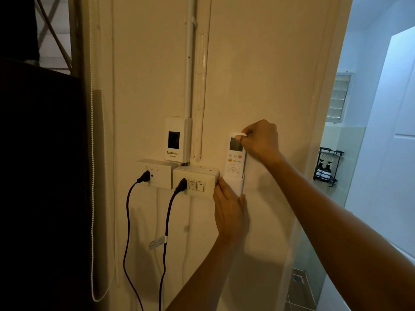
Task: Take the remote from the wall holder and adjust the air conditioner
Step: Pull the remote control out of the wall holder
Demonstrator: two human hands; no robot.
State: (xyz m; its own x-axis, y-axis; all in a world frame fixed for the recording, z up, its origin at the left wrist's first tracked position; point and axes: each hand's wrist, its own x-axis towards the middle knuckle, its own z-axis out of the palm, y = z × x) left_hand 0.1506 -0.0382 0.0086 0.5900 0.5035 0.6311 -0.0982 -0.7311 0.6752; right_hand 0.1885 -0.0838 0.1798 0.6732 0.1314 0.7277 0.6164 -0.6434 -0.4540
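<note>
My right hand (pixel 258 140) pinches the top end of the white remote (pixel 234 159), thumb on the front just above its display, fingers curled behind. The remote stands upright with its lower end seated in the white wall holder (pixel 235 186). My left hand (pixel 229 212) is pressed flat against the holder from below, fingers together, thumb running up its left side.

Just left of the holder I see a switch box (pixel 197 181) with two rocker switches and a black plug (pixel 180 185) in its socket. Beside it sits a second outlet box (pixel 156 173) with another black plug (pixel 143 177), both cords hanging down the wall. Above them a breaker box (pixel 177 140) reads "National" with "BREAKER" beneath. The button labels on the remote are too small to read.

The wall (pixel 258 75) is cream-painted plaster with a white conduit (pixel 189 63) running up from the breaker. At right a doorway opens on a tiled bathroom, where a black rack (pixel 327 167) holds two pump bottles (pixel 324 171).
</note>
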